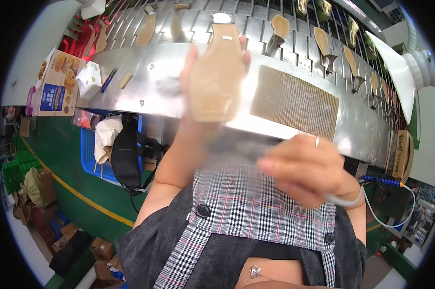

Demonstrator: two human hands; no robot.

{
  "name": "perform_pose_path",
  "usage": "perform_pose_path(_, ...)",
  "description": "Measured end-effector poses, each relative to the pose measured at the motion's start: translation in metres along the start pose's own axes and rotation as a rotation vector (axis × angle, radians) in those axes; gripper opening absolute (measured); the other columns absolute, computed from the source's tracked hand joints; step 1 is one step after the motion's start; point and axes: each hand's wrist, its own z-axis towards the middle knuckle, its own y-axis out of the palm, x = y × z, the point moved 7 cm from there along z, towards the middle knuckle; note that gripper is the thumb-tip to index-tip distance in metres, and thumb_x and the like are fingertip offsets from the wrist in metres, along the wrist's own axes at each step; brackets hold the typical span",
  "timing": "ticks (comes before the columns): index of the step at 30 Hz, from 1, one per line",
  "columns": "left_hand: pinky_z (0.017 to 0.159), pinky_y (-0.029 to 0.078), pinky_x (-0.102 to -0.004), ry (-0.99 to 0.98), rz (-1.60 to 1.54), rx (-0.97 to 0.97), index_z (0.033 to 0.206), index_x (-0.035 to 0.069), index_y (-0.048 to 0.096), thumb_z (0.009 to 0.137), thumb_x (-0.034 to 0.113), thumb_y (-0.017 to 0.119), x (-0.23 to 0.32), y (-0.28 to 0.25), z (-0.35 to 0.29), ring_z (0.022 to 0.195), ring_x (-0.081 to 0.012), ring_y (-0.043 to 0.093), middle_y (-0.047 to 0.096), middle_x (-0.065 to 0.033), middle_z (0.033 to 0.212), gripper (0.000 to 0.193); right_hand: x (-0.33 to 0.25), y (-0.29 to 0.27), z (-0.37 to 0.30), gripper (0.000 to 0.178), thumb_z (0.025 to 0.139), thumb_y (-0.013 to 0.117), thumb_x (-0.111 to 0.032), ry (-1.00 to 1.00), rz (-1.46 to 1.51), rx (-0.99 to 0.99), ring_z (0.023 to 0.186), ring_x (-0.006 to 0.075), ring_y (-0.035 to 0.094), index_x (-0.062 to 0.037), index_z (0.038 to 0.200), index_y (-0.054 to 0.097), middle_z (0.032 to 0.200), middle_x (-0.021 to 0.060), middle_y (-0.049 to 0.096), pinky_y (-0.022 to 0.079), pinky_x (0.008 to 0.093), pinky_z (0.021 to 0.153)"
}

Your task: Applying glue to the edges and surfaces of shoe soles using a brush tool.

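Above the metal ledge, my left hand is wrapped round a tan shoe insole from behind. Fingertips show along both of its sides. It stands lengthwise, its wide end toward me, with a small white label near its narrow end. My right hand is closed in front of my checked apron, its fingers pinched together. A grey smear extends from those fingers toward my left wrist; motion blur hides what it is. The two hands are apart.
Beyond the metal ledge, a slatted conveyor carries several insoles and heeled soles. A ribbed brown sheet lies on the ledge's right, a biscuit box and pens on its left. A black bag hangs by a blue basket.
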Motion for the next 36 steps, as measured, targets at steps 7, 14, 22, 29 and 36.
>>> perform_pose_path(7, 0.102, 0.046, -0.0382, 0.031, 0.103, 0.033, 0.144, 0.002, 0.040, 0.101, 0.053, 0.030, -0.002, -0.003, 0.001, 0.120, -0.0301, 0.053, 0.051, -0.0145, 0.139, 0.067, 0.000, 0.009, 0.004, 0.037, 0.066, 0.071, 0.001, -0.051, -0.005, 0.036, 0.067, 0.0217, 0.062, 0.0056, 0.103, 0.068, 0.084, 0.0136, 0.066, 0.052, 0.0293, 0.057)
perform_pose_path(14, 0.107, 0.039, -0.0477, -0.027, -0.077, -0.181, 0.151, -0.004, 0.017, 0.102, 0.047, 0.029, 0.002, 0.003, 0.000, 0.122, -0.0366, 0.043, 0.029, -0.0260, 0.150, 0.072, -0.001, 0.005, 0.001, 0.037, 0.063, 0.070, 0.002, -0.064, 0.026, 0.049, 0.060, 0.0207, 0.061, 0.0055, 0.100, 0.071, 0.081, 0.0160, 0.067, 0.050, 0.0291, 0.050)
perform_pose_path(22, 0.109, 0.039, -0.0403, -0.077, 0.028, -0.020, 0.147, 0.000, 0.034, 0.102, 0.051, 0.026, -0.003, 0.006, -0.005, 0.124, -0.0329, 0.048, 0.046, -0.0208, 0.142, 0.069, 0.008, -0.004, -0.002, 0.039, 0.067, 0.069, 0.001, -0.022, 0.052, -0.014, 0.067, 0.0225, 0.064, 0.0040, 0.106, 0.070, 0.086, 0.0163, 0.068, 0.051, 0.0312, 0.055)
perform_pose_path(29, 0.112, 0.035, -0.0432, -0.209, -0.017, -0.016, 0.149, -0.004, 0.027, 0.102, 0.052, 0.026, -0.007, 0.010, -0.011, 0.129, -0.0357, 0.045, 0.036, -0.0237, 0.149, 0.073, 0.010, -0.013, 0.000, 0.032, 0.071, 0.067, -0.002, -0.026, 0.093, -0.015, 0.068, 0.0242, 0.064, 0.0038, 0.102, 0.071, 0.086, 0.0165, 0.068, 0.051, 0.0317, 0.056)
perform_pose_path(36, 0.108, 0.039, -0.0393, -0.204, 0.183, 0.189, 0.151, 0.001, 0.029, 0.100, 0.055, 0.031, -0.005, 0.011, -0.024, 0.126, -0.0297, 0.051, 0.044, -0.0200, 0.144, 0.074, 0.017, -0.024, 0.002, 0.028, 0.073, 0.066, -0.003, 0.012, 0.105, -0.019, 0.063, 0.0221, 0.063, 0.0007, 0.099, 0.074, 0.085, 0.0171, 0.068, 0.049, 0.0309, 0.051)
